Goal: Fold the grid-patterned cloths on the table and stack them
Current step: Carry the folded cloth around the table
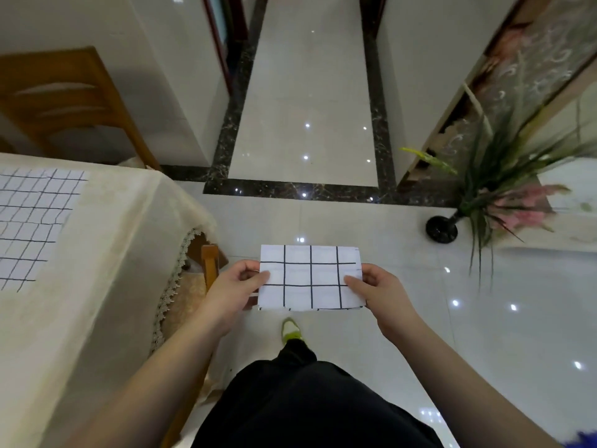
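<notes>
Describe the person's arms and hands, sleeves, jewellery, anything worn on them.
Both forearms are bare as far up as the view shows, with no sleeve in sight. The left hand and right hand wear no gloves, and no rings, watch or bracelet show. The fingers are bare too.

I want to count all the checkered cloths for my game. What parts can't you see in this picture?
- Unfolded cloth on the table: head view, its left part is cut off by the picture's left edge.
- Folded cloth: the left hand and right hand cover its side edges; its layers cannot be counted.
- Any stack of finished cloths: none in view; most of the table lies outside the frame.
- Wooden chair: partly hidden behind the table.
</notes>
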Demonstrator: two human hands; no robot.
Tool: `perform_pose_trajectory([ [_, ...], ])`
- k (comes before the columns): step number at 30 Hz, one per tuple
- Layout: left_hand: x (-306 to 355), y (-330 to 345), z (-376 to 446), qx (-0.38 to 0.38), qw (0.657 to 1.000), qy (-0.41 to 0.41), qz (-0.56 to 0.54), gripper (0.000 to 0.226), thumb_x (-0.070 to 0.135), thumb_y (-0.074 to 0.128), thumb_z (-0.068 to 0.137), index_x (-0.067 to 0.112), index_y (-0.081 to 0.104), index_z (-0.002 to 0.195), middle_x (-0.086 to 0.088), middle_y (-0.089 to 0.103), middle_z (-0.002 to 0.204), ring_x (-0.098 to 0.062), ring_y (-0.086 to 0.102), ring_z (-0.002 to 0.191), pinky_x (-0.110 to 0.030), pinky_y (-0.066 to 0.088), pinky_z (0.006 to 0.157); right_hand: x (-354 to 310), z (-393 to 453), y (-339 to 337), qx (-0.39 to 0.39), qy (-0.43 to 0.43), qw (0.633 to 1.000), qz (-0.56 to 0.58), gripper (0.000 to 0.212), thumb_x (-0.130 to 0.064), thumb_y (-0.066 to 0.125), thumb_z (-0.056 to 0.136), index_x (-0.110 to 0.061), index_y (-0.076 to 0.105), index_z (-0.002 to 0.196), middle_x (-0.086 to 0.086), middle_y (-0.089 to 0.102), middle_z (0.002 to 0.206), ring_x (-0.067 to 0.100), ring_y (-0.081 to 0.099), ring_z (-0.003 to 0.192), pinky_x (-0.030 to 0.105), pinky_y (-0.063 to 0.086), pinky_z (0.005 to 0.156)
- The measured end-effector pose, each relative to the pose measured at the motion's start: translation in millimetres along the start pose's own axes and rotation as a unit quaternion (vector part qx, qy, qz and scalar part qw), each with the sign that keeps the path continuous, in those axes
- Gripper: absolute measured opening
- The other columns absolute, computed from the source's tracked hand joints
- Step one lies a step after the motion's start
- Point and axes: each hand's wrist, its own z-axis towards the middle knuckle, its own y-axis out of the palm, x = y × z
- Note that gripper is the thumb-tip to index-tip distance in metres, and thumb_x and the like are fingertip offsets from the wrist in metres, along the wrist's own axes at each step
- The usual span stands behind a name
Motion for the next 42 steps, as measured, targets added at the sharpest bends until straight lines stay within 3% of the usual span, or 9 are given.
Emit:
perform_pose_trajectory([
  [3, 18.5, -10.2, 31.8, 0.012, 1.0, -0.016, -0.012, 0.006, 0.025, 0.07, 0.087, 0.026, 0.07, 0.093, -0.003, 0.074, 0.098, -0.033, 0.07, 0.094, -0.06, 0.053, 0.085, -28.8, 41.8, 16.7, -0.018, -0.005, 0.999, -0.029, 0.019, -0.013, 0.067, 0.089, -0.019, 0.07, 0.106, -0.003, 0.076, 0.096, 0.014, 0.072, 0.089, 0.023, 0.052, 0.068],
  [9, 58.5, -30.1, 73.7, 0.046, 0.998, 0.002, -0.037, 0.011, 0.017, 0.067, 0.089, 0.015, 0.067, 0.1, -0.005, 0.074, 0.097, -0.025, 0.07, 0.095, -0.048, 0.054, 0.092, -89.2, 103.0, 48.6, -0.044, -0.04, 0.994, -0.089, 0.017, -0.012, 0.066, 0.089, -0.027, 0.069, 0.096, -0.005, 0.075, 0.091, 0.008, 0.071, 0.08, 0.015, 0.051, 0.062],
  [13, 71.8, -38.0, 99.7, 0.071, 0.996, 0.004, -0.06, 0.007, 0.013, 0.067, 0.089, 0.013, 0.066, 0.096, -0.011, 0.073, 0.097, -0.027, 0.071, 0.09, -0.043, 0.057, 0.086, -118.9, 142.2, 64.2, -0.079, -0.05, 0.987, -0.127, 0.016, -0.013, 0.066, 0.089, -0.025, 0.068, 0.1, -0.005, 0.074, 0.094, 0.01, 0.071, 0.083, 0.018, 0.052, 0.066],
  [18, 91.2, -34.7, 137.6, 0.148, 0.981, -0.001, -0.128, 0.013, 0.01, 0.065, 0.091, 0.007, 0.064, 0.104, -0.019, 0.069, 0.105, -0.028, 0.07, 0.091, -0.023, 0.057, 0.061, -140.9, 200.9, 86.8, -0.108, -0.043, 0.983, -0.141, 0.018, -0.012, 0.067, 0.088, -0.025, 0.068, 0.1, -0.002, 0.074, 0.097, 0.015, 0.07, 0.091, 0.031, 0.056, 0.081],
  [27, 131.7, -42.6, 215.4, 0.254, 0.948, -0.033, -0.191, 0.012, 0.012, 0.064, 0.092, 0.011, 0.065, 0.103, -0.016, 0.071, 0.103, -0.025, 0.071, 0.086, -0.033, 0.056, 0.069, -201.9, 322.4, 124.2, -0.221, -0.046, 0.954, -0.196, 0.02, -0.013, 0.067, 0.088, -0.029, 0.066, 0.099, -0.001, 0.073, 0.102, 0.015, 0.069, 0.094, 0.034, 0.057, 0.085],
  [33, 154.9, -54.1, 236.8, 0.321, 0.921, -0.026, -0.217, 0.011, 0.012, 0.065, 0.091, 0.01, 0.067, 0.102, -0.014, 0.071, 0.095, -0.027, 0.07, 0.084, -0.033, 0.055, 0.069, -246.2, 374.2, 158.6, -0.307, -0.038, 0.925, -0.223, 0.02, -0.012, 0.066, 0.089, -0.028, 0.064, 0.101, -0.004, 0.071, 0.102, 0.011, 0.068, 0.092, 0.023, 0.056, 0.073],
  [36, 153.7, -62.2, 237.7, 0.346, 0.906, -0.031, -0.244, 0.014, 0.012, 0.067, 0.09, 0.011, 0.067, 0.104, -0.017, 0.071, 0.098, -0.031, 0.07, 0.088, -0.036, 0.056, 0.072, -253.6, 387.4, 179.5, -0.34, -0.028, 0.91, -0.233, 0.021, -0.012, 0.066, 0.089, -0.025, 0.065, 0.106, -0.003, 0.071, 0.104, 0.013, 0.068, 0.096, 0.026, 0.055, 0.077],
  [40, 146.2, -79.7, 234.0, 0.386, 0.879, -0.044, -0.275, 0.015, 0.007, 0.067, 0.09, 0.01, 0.064, 0.105, -0.013, 0.066, 0.088, -0.026, 0.065, 0.08, -0.031, 0.052, 0.062, -255.2, 395.9, 214.5, -0.383, -0.013, 0.888, -0.255, 0.024, -0.01, 0.066, 0.089, -0.015, 0.066, 0.113, 0.001, 0.072, 0.106, 0.016, 0.069, 0.097, 0.033, 0.057, 0.085],
  [42, 141.5, -92.0, 230.3, 0.404, 0.865, -0.049, -0.294, 0.016, 0.007, 0.066, 0.09, 0.008, 0.063, 0.106, -0.011, 0.065, 0.087, -0.023, 0.064, 0.077, -0.03, 0.052, 0.06, -253.2, 397.5, 237.4, -0.407, -0.006, 0.873, -0.269, 0.023, -0.01, 0.065, 0.09, -0.016, 0.065, 0.112, 0.0, 0.072, 0.106, 0.014, 0.069, 0.097, 0.029, 0.057, 0.082],
])
